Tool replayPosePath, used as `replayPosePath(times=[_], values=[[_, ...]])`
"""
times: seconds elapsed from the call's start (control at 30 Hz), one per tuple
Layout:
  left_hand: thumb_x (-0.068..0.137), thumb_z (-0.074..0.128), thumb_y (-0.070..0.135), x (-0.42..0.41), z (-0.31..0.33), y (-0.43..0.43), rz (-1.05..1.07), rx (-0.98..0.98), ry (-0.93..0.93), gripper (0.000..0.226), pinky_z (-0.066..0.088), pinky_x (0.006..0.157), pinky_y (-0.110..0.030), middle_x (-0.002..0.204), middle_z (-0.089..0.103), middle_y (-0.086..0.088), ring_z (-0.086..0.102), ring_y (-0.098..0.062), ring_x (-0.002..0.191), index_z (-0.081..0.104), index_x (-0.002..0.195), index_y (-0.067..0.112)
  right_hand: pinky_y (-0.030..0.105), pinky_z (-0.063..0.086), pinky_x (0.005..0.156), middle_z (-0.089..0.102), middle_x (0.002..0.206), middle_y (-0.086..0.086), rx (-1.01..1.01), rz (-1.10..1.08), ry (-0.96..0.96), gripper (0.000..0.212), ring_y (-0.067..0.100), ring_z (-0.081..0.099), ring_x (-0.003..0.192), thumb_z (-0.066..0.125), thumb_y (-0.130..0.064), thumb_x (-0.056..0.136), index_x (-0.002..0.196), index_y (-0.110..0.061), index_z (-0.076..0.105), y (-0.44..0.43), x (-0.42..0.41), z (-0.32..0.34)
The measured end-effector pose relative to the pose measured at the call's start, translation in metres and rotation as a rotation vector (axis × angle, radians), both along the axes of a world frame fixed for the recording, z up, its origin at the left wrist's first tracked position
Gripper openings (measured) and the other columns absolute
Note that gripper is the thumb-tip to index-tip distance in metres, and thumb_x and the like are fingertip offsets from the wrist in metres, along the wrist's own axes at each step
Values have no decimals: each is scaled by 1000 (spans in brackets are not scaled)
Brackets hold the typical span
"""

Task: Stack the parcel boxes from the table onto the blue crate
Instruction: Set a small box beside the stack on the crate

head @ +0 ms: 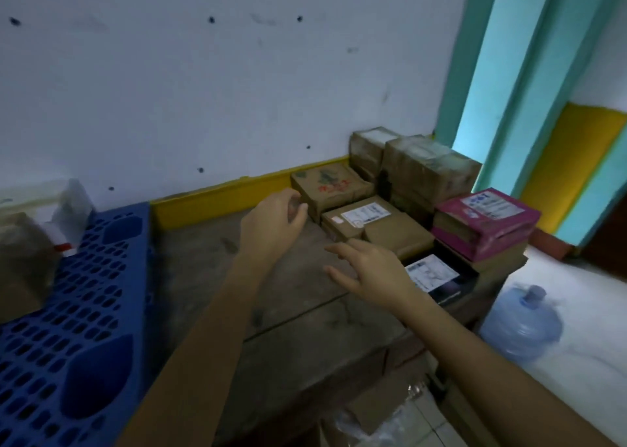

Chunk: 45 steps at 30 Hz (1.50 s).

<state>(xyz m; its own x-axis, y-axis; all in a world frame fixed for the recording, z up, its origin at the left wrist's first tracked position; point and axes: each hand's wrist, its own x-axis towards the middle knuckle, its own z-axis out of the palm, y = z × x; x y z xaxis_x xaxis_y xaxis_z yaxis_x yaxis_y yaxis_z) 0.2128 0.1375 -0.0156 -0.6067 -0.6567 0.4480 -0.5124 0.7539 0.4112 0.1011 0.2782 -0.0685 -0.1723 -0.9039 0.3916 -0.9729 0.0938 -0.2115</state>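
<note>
Several parcel boxes sit at the right end of the wooden table (288,310). A flat brown box with red print (330,183) lies by the wall, and a brown box with a white label (369,222) lies in front of it. A pink box (485,222) tops a stack at the right. A dark parcel with a label (437,277) lies nearest. My left hand (274,222) hovers empty, fingers curled, just left of the printed box. My right hand (373,270) is spread flat above the table, in front of the labelled box. The blue crate (78,310) is at the left.
Taller taped brown boxes (427,171) are stacked in the back right corner. On the blue crate's far end rest a brown parcel (20,263) and a plastic bag (71,205). A water bottle (522,321) lies on the floor at the right. More packages lie below the table's front.
</note>
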Motion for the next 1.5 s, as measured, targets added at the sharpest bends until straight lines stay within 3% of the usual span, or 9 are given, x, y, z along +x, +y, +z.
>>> replayPosePath(times=[0.27,0.43,0.6,0.7,0.83,1.13,1.3,1.5], values=[[94,47,37,-129,3,-34,-54,15,12,32,47,77,-33,109,66,0,61,-22,101,56,120,21,37,51,72,64,111,2,5,-156,-12,76,20,61,98,17,-66,80,127,-21,55,-27,-117,10],[95,44,39,-196,14,-71,-62,33,-5,34,45,77,-33,114,64,-2,60,-22,103,54,122,21,24,38,68,57,117,1,-61,-220,-85,46,17,56,104,45,-47,95,133,-21,50,-58,-180,27],[96,41,40,-259,27,-103,-52,67,-62,38,41,81,-34,122,60,-1,57,-22,108,51,127,21,29,46,78,56,121,2,-61,-270,-120,50,17,56,105,44,-48,94,137,-22,45,-102,-247,42],[96,41,40,-300,32,-123,-35,79,-67,37,39,81,-32,121,60,-2,56,-22,109,51,126,21,35,46,88,53,133,6,-35,-284,-125,52,22,53,115,44,-48,94,137,-19,44,-134,-297,53],[96,41,42,-358,34,-152,10,112,-80,39,42,83,-34,122,60,-3,55,-23,110,51,126,20,36,44,94,52,133,7,-13,-260,-110,52,22,51,119,45,-49,93,136,-19,45,-174,-373,65],[96,43,41,-482,17,-203,126,194,-53,39,42,81,-31,122,57,-4,56,-21,107,49,128,19,37,43,93,48,132,11,134,-183,-171,55,25,53,114,46,-49,93,139,-21,40,-227,-535,74],[95,44,41,-527,3,-224,168,219,-82,41,44,90,-37,125,56,-6,55,-24,111,49,129,18,37,43,96,48,135,15,225,-153,-222,58,28,51,120,50,-50,91,140,-19,41,-257,-579,50],[94,45,43,-559,-24,-242,203,321,-193,47,41,97,-39,136,41,-12,50,-32,118,41,137,23,39,37,104,31,144,20,360,-152,-354,67,35,43,127,54,-50,89,146,-22,32,-282,-599,25]])
